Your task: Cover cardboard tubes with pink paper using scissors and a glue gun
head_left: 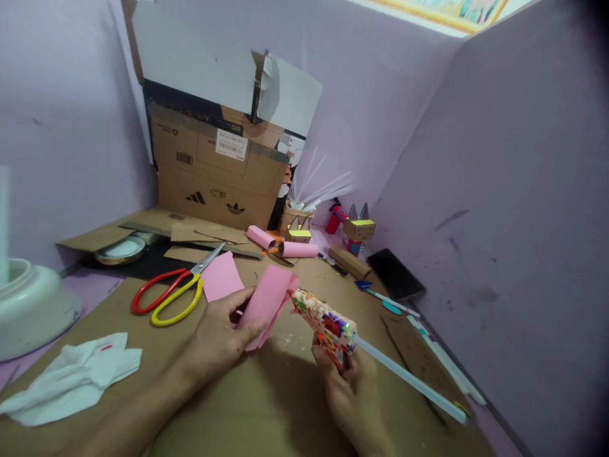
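My left hand (223, 333) pinches a folded strip of pink paper (267, 298), holding it up over the cardboard mat. In my right hand (347, 387) is a flower-patterned glue gun (321, 320), its handle wrapped by the fingers. The gun's nozzle end points at the paper's upper right edge; whether they touch I cannot tell. A long translucent glue stick (412, 377) juts from the gun's back. Behind my left hand lies a flat pink paper piece (222, 277), beside open scissors (177, 293) with one red and one yellow handle.
A large cardboard box (219, 171) stands at the back. Pink paper rolls (298, 249) lie before a cup of glue sticks (298, 216). A cardboard cat figure (360, 230) and black phone (396, 274) sit right. Crumpled white tissue (78, 377) and a white pot (35, 311) are left.
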Demonstrator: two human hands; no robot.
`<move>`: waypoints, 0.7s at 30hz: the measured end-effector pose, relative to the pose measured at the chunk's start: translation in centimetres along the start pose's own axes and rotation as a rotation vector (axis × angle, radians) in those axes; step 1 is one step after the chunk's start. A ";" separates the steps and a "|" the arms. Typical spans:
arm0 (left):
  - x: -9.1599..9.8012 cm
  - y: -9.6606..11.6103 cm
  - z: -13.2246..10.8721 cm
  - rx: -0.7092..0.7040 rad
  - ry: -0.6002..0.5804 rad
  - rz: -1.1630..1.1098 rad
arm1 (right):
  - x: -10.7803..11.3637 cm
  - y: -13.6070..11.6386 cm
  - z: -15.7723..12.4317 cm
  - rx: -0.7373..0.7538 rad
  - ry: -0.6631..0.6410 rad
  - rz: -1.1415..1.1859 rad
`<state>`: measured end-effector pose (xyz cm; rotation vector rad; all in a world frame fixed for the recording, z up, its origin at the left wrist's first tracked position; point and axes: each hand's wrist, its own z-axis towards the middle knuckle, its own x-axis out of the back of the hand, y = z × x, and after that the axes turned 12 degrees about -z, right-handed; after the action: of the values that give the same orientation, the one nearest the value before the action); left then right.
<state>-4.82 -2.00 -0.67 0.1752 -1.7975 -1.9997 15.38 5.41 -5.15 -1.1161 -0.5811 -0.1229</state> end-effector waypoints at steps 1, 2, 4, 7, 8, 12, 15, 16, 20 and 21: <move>0.0 0.0 0.0 -0.001 0.001 0.004 | 0.0 0.0 -0.1 0.008 -0.007 0.008; 0.0 0.0 0.0 -0.002 0.003 0.012 | -0.1 0.0 -0.1 0.018 -0.011 0.018; 0.0 0.0 0.1 -0.002 0.008 0.022 | -0.1 -0.1 -0.2 0.037 -0.013 0.033; 0.0 0.1 0.1 -0.007 0.014 0.018 | -0.3 -0.4 -0.2 0.046 -0.015 0.043; 0.0 0.1 0.1 -0.013 0.015 0.018 | -0.3 -0.5 -0.2 0.044 -0.005 0.042; 0.0 0.3 0.0 -0.033 0.029 0.035 | -0.3 -0.5 -0.3 0.017 0.018 0.031; 0.1 0.3 0.1 -0.043 0.041 0.026 | 0.0 -0.6 -0.4 -0.012 -0.012 0.059; 0.1 0.3 0.1 -0.039 0.038 0.015 | 0.1 -0.7 -0.4 -0.030 0.000 0.076; 0.3 -0.1 0.2 -0.010 0.001 -0.096 | 0.5 -1.8 -0.2 -0.064 0.081 0.143; 0.3 -0.3 0.2 0.002 -0.017 -0.155 | 0.6 -2.1 -0.1 -0.051 0.088 0.147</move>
<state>-5.27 -1.90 -0.83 0.3077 -1.8461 -2.1108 15.14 4.48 -3.18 -1.1932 -0.4179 -0.0595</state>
